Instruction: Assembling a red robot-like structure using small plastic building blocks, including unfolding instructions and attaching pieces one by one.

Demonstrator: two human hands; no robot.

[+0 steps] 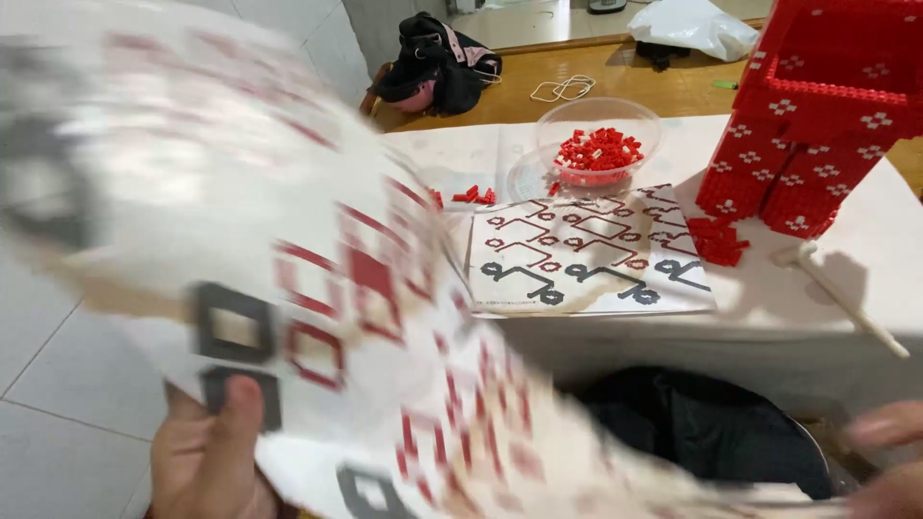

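Note:
My left hand [207, 452] grips the lower edge of a large white instruction sheet [192, 192] printed with red and black brick diagrams; the thumb lies on top of the paper. The sheet is blurred and fills the left half of the view, close to the camera. My right hand [885, 457] shows only as blurred fingers at the lower right corner, near the sheet's far edge; whether it holds the paper is unclear. Another instruction sheet [586, 255] lies flat on the white table [865, 259].
A tall red brick model [808, 106] stands at the table's right. A clear bowl of small red bricks [598, 144] sits behind the flat sheet, loose red bricks [716, 240] beside it. A white stick [846, 298], black bag [433, 62], white plastic bag [692, 24].

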